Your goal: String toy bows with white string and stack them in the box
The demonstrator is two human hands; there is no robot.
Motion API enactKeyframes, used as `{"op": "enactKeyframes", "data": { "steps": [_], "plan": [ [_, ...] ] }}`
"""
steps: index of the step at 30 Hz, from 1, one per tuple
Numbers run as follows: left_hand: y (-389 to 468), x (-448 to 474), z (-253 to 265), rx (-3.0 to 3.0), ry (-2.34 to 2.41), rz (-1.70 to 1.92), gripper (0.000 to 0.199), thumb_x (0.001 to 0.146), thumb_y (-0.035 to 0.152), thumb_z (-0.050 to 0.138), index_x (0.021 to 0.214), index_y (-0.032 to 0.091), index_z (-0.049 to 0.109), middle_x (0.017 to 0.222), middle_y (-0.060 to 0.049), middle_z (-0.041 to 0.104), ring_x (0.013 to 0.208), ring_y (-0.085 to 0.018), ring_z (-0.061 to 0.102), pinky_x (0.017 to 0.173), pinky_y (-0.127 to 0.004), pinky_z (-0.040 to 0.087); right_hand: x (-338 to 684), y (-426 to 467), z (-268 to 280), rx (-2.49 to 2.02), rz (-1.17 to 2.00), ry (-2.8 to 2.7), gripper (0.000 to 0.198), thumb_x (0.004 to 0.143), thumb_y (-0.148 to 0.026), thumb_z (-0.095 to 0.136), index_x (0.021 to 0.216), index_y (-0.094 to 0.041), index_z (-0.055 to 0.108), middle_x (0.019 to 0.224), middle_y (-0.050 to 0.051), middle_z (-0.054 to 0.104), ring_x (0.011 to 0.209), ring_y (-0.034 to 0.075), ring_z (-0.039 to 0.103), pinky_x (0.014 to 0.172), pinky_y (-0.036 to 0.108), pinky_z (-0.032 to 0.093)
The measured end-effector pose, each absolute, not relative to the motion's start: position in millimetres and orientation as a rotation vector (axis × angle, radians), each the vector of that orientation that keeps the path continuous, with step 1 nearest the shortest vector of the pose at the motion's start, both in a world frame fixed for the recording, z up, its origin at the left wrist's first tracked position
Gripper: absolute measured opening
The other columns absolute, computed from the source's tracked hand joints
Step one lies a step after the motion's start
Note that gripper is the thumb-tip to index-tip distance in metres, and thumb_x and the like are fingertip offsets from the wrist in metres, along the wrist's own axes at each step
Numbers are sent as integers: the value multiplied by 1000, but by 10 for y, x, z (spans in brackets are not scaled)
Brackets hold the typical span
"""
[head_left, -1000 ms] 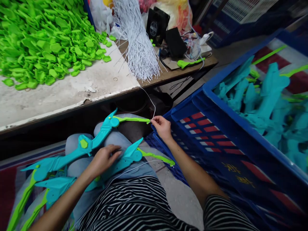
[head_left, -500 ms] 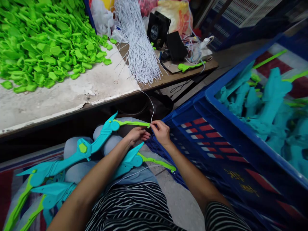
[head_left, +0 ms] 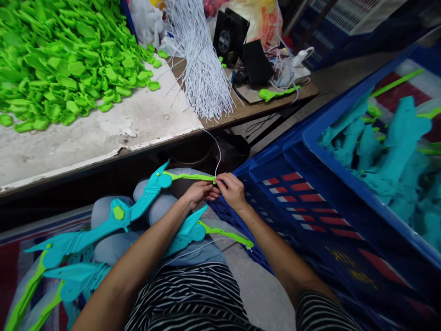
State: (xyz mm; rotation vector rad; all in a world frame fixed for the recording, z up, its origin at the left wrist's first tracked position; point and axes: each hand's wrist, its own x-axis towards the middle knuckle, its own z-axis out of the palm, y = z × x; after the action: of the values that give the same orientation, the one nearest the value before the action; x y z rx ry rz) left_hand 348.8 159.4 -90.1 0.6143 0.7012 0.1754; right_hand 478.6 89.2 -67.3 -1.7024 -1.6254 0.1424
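A turquoise toy bow [head_left: 103, 230] with bright green limbs lies slanting across my lap. At the tip of its upper green limb [head_left: 191, 176], my right hand [head_left: 232, 191] pinches a white string [head_left: 219, 154] between thumb and forefinger. The string's free length loops up towards the table edge. My left hand [head_left: 201, 192] is just below that tip, its thumb and curled fingers closed at the limb's end. My fingers partly hide where string and limb meet. A second turquoise bow [head_left: 188, 232] lies under my left forearm, a white string running from its green tip.
Green plastic pieces [head_left: 69, 69] are heaped on the white-topped table [head_left: 82, 142]. Beside them lie a bundle of white strings [head_left: 206, 78], a black fan [head_left: 229, 37] and tangled cables. On my right, a blue crate [head_left: 292, 151] holds many turquoise parts [head_left: 396, 147].
My left hand has shifted slightly right and its fingers have drawn in at the limb tip. The right hand still pinches the string there. The view has shifted a little.
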Motion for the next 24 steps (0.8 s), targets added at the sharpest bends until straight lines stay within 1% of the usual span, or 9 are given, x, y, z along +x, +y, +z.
{"op": "enactKeyframes", "data": {
  "steps": [5, 8, 11, 13, 16, 18, 20, 22, 24],
  "plan": [
    [1572, 3538, -837, 661, 766, 202, 9, 84, 15, 61, 78, 8, 64, 65, -6, 67, 58, -9, 63, 59, -19, 49, 4823, 894, -752, -1711, 228, -1531, 13, 86, -29, 54, 78, -22, 62, 93, 7, 67, 92, 21, 59, 79, 37, 49],
    [1567, 3541, -811, 761, 852, 204, 13, 80, 18, 66, 72, 9, 64, 60, -5, 65, 54, -10, 62, 57, -20, 49, 4839, 886, -821, -1717, 376, -1523, 12, 84, -30, 56, 89, -22, 63, 96, 7, 68, 90, 21, 61, 74, 35, 51],
    [1591, 3369, -743, 813, 921, 214, 17, 77, 19, 69, 64, 10, 61, 54, -3, 63, 48, -9, 58, 53, -21, 47, 4842, 858, -863, -1743, 422, -1498, 30, 83, -33, 59, 111, -23, 60, 97, 7, 68, 88, 21, 62, 73, 34, 52],
    [1613, 3089, -626, 897, 970, 239, 18, 73, 22, 71, 61, 11, 62, 55, -3, 64, 49, -10, 58, 54, -22, 47, 4844, 829, -868, -1742, 403, -1480, 50, 82, -36, 60, 129, -23, 49, 100, 7, 68, 89, 21, 63, 76, 35, 53],
    [1613, 2421, -337, 1034, 1043, 347, 22, 68, 34, 72, 69, 13, 68, 73, -7, 72, 71, -18, 66, 66, -28, 53, 4849, 791, -850, -1731, 372, -1463, 69, 83, -39, 60, 144, -22, 31, 100, 6, 69, 83, 19, 63, 79, 35, 53],
    [1575, 1866, -124, 958, 1108, 472, 27, 63, 41, 72, 69, 15, 69, 93, -10, 74, 91, -26, 67, 76, -36, 55, 4846, 780, -830, -1742, 359, -1451, 75, 83, -40, 60, 147, -21, 25, 100, 5, 70, 79, 19, 63, 81, 35, 53],
    [1510, 1276, 48, 853, 1212, 627, 25, 59, 40, 74, 66, 17, 69, 100, -8, 74, 104, -31, 63, 84, -42, 54, 4835, 779, -815, -1754, 352, -1452, 76, 84, -40, 58, 148, -22, 22, 101, 5, 70, 79, 19, 64, 82, 36, 53],
    [1422, 692, 156, 759, 1326, 846, 18, 60, 40, 71, 59, 23, 65, 95, 2, 75, 117, -30, 56, 95, -45, 49, 4824, 781, -810, -1756, 342, -1463, 74, 84, -39, 58, 147, -22, 23, 101, 6, 70, 82, 19, 64, 83, 37, 53],
    [1309, 180, 211, 759, 1452, 971, 24, 70, 49, 59, 57, 30, 62, 94, 17, 73, 128, -22, 46, 104, -44, 41, 4828, 776, -813, -1756, 326, -1482, 73, 84, -39, 58, 147, -21, 25, 101, 6, 70, 81, 20, 64, 82, 37, 53]
  ]
}}
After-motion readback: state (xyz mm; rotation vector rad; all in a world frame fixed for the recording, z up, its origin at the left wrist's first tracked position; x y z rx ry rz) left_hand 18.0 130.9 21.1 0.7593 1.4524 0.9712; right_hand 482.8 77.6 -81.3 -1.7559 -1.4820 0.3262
